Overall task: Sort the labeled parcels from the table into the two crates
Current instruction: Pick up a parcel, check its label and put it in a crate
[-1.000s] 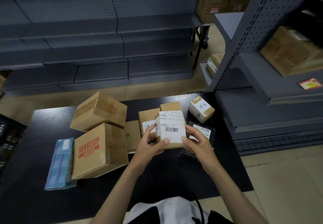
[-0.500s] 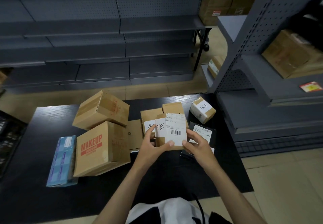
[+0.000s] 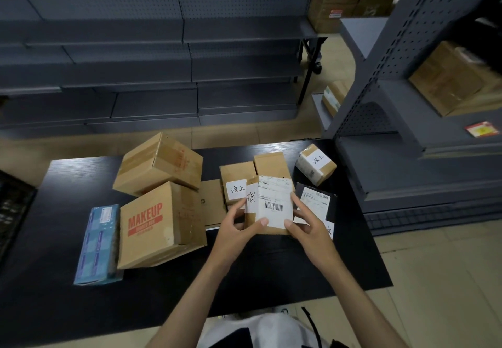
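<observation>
- Left hand (image 3: 233,228) and right hand (image 3: 309,228) clamp the held parcel (image 3: 271,203) from its two sides. Both thumbs press its white barcode label and the fingers curl round its edges.
- They hold this small brown parcel over the middle of the black surface (image 3: 68,184).
- Just behind it, at 11 and 12 o'clock, stand a labelled brown parcel (image 3: 236,179) and a plain brown parcel (image 3: 269,163).
- At 3 o'clock a black parcel (image 3: 315,198) lies flat, partly under the right hand.
- At 1 o'clock a taped parcel (image 3: 316,164) sits apart.
- At 9 o'clock stands the MAKEUP box (image 3: 160,225), with a large brown box (image 3: 160,163) at 10 o'clock and a blue box (image 3: 97,241) beyond it.
- A dark latticed crate (image 3: 13,206) shows at the far 9 o'clock edge.
</observation>
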Motion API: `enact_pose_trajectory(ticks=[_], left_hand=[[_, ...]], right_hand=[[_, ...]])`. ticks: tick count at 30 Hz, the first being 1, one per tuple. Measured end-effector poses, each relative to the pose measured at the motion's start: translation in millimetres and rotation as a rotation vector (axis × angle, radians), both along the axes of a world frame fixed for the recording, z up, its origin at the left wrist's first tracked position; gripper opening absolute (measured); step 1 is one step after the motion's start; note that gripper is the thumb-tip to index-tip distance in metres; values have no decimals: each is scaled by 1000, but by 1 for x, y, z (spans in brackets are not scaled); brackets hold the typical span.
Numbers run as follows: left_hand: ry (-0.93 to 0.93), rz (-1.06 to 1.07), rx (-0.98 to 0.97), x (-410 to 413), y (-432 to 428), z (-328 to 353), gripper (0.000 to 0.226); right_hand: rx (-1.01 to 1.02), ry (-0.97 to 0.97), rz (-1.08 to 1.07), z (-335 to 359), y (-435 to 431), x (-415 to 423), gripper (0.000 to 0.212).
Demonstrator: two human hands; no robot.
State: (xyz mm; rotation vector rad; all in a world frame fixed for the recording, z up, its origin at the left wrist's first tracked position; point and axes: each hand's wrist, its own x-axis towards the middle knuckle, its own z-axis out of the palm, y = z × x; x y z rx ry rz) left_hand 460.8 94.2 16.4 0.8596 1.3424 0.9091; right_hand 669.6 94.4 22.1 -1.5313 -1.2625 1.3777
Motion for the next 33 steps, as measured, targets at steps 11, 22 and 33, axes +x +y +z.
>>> enact_pose_trajectory(ticks=[11, 22, 33], left_hand=[[-93, -96, -110, -10, -23, -22, 78], [-44, 79, -63, -7, -51, -1, 63], [-17, 557, -125, -50, -163, 5, 70]], right_hand=[[-88, -38, -90, -3, -41, -5, 60], [-27, -30, 110, 7, -30, -2, 61], [70, -127, 539, 0, -35, -59, 41]])
